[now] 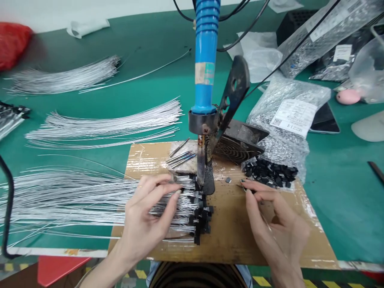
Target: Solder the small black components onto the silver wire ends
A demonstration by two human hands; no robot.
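My left hand (148,216) lies on a bundle of thin silver wires (75,200) whose ends carry small black parts (201,216); thumb and fingers pinch one wire near the tip of a blue-handled soldering iron (206,60) held upright in a stand (210,124). My right hand (274,228) rests on the brown cardboard board (234,236), fingers curled, thumb and forefinger pinching something small and dark close to a pile of loose black parts (270,172).
More fanned wire bundles (105,124) lie on the green table (90,40). Bubble-wrap bags (288,112) with labels, a phone (325,120) and a pink object (348,96) sit at right. Short metal pins (180,156) lie behind the iron. A red thing (13,42) is far left.
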